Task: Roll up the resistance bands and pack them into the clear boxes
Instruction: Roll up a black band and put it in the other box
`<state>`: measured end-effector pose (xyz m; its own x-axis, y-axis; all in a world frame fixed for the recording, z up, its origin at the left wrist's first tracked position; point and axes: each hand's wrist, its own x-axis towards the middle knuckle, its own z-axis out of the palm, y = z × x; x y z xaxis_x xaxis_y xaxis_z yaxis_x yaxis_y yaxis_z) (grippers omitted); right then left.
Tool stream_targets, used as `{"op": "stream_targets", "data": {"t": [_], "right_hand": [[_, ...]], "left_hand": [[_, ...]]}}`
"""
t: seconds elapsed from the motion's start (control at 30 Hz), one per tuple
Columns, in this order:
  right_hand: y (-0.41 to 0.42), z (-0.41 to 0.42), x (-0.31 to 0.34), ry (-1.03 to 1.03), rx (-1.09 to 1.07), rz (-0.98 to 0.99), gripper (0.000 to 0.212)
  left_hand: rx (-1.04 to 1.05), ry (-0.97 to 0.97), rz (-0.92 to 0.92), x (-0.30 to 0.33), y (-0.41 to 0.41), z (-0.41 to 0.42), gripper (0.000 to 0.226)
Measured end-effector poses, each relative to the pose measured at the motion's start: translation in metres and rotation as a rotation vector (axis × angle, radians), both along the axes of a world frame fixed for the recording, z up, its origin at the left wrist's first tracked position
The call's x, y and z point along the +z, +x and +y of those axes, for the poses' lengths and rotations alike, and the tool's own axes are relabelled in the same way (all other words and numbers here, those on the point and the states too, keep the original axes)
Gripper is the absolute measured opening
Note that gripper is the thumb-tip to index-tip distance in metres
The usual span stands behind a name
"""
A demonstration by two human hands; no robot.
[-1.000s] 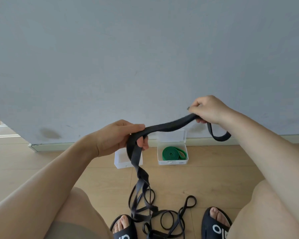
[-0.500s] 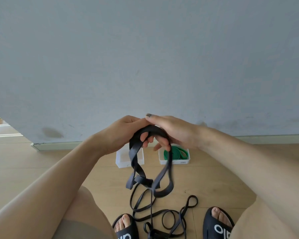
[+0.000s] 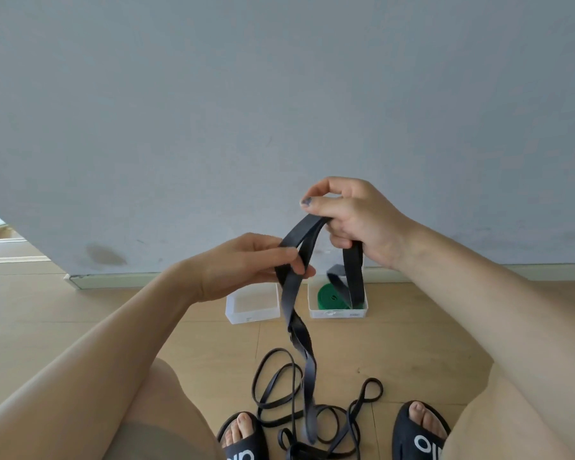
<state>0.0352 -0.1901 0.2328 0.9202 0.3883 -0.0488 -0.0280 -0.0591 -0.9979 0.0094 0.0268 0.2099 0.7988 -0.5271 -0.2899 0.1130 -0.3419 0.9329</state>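
Both hands clamp the black resistance band (image 3: pixel 292 293): left hand (image 3: pixel 246 265) pinches low, right hand (image 3: pixel 352 220) grips high. Far, by wall edge: empty clear box (image 3: pixel 252 315), green band (image 3: pixel 329 295).

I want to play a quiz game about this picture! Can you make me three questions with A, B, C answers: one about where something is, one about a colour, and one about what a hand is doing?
1. Where is the green band?
A. In the right clear box
B. On a sandal
C. In the left hand

2. What colour is the band held in both hands?
A. Red
B. Yellow
C. Black

3. What is the right hand doing?
A. Lying flat on the floor
B. Gripping the black band
C. Closing a lid

Answers:
1 A, the green coil lies inside the right box by the wall.
2 C, the strap between the hands is black.
3 B, its fingers curl round the strap, as the left hand pinches it lower down.
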Motion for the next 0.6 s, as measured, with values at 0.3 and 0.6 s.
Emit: {"op": "stream_targets", "data": {"t": [0.3,0.6], "right_hand": [[0.004,-0.005,0.004,0.204,-0.124,0.084,0.012],[0.011,-0.019,0.001,0.157,-0.218,0.117,0.015]], "left_hand": [[0.106,-0.129,0.018,-0.002,0.004,-0.003,0.022],[0.223,-0.242,0.045,-0.001,0.009,0.003,0.025]]}}
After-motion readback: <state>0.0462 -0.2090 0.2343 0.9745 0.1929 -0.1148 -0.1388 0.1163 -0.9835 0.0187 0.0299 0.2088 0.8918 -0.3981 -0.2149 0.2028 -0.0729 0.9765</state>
